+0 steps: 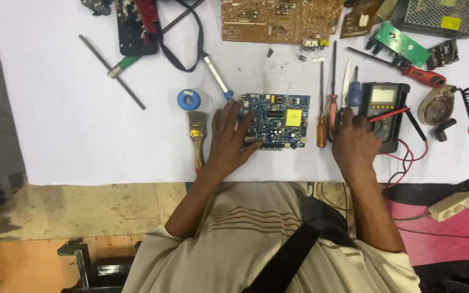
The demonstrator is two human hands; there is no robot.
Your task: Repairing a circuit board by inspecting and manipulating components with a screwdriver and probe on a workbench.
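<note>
Left hand (228, 140) flat and open, fingers spread over the near-left corner of the blue circuit board (276, 120), seemingly pinning it to the white counter (71, 125) without gripping. Right hand (354, 142) lying palm down, fingers curled at the black multimeter (384, 111); whether closed on anything, cannot tell. Red probe (389, 114) laid slantwise across the meter. Orange-handled screwdrivers (322, 127) lined up between board and meter, within easy reach. Paintbrush (196, 138) and blue solder spool (189, 99) just left of the left hand.
</note>
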